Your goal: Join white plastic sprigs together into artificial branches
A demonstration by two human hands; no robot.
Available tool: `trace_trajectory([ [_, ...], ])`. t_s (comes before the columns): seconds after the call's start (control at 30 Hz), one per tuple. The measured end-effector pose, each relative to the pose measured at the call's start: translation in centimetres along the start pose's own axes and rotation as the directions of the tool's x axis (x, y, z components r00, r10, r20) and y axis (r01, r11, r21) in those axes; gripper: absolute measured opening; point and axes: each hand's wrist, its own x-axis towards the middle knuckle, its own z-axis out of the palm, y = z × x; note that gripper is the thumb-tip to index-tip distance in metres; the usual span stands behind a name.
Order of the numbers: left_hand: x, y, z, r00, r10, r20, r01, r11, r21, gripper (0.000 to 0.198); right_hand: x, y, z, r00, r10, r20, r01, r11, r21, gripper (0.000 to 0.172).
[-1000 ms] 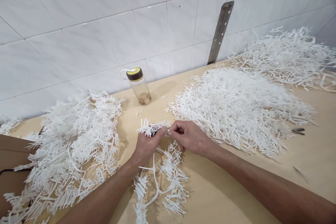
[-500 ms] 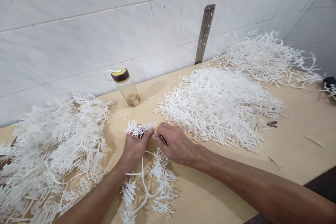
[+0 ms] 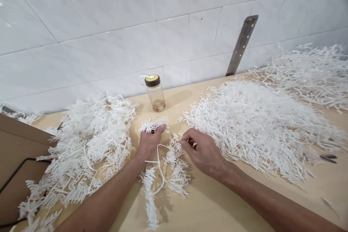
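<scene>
My left hand (image 3: 149, 143) is closed on a white plastic branched piece; a tuft of its thin bristle-like tips (image 3: 152, 124) shows above the fingers. More white branching stems with fringed ends (image 3: 163, 177) hang below that hand, over the table. To the right, my right hand (image 3: 205, 152) has thumb and fingers pinched together, beside one fringed branch (image 3: 178, 148). Whatever lies between those fingertips is too small to make out. A large heap of loose white tips (image 3: 258, 123) lies just beyond the right hand.
Left of my arms is a pile of fringed white pieces (image 3: 92, 141), with a brown box (image 3: 21, 141) beside it. A clear bottle (image 3: 156, 96) stands behind my hands. Farther right are a leaning metal strip (image 3: 241, 45), stringy white stems (image 3: 307, 72) and a small dark tool (image 3: 328, 158).
My right hand has moved right, away from my left hand, leaving a gap between them. The view has turned left, bringing the brown box into sight.
</scene>
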Motion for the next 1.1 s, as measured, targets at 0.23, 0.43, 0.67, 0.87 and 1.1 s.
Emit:
trace_trajectory([
  [0.23, -0.6, 0.5, 0.3, 0.986, -0.076, 0.147, 0.096, 0.986, -0.134, 0.041, 1.6, 2.9, -3.0, 0.955, 0.122, -0.271, -0.162, 0.978, -0.132, 0.008],
  [0.43, -1.9, 0.6, 1.0, 0.979, -0.061, 0.193, 0.081, 0.992, -0.095, 0.039, 1.6, 1.0, -3.0, 0.97, 0.244, -0.018, -0.242, 0.967, 0.073, 0.025],
  [0.67, -3.4, 1.4, 2.0, 0.988, -0.018, 0.154, 0.013, 0.999, 0.034, 0.039, 1.0, -0.5, -0.7, 0.863, 0.39, 0.32, -0.484, 0.821, 0.304, 0.027],
  [0.87, -3.6, 2.0, 1.9, 0.984, -0.013, 0.178, 0.007, 0.999, 0.035, 0.039, 0.9, 0.4, -0.2, 0.878, 0.406, 0.252, -0.473, 0.817, 0.331, 0.02],
  [1.1, -2.2, 1.1, 1.5, 0.966, -0.152, 0.209, 0.148, 0.988, 0.032, 0.048, 0.0, 0.3, 0.7, 0.997, 0.053, 0.047, -0.058, 0.994, 0.096, 0.019],
])
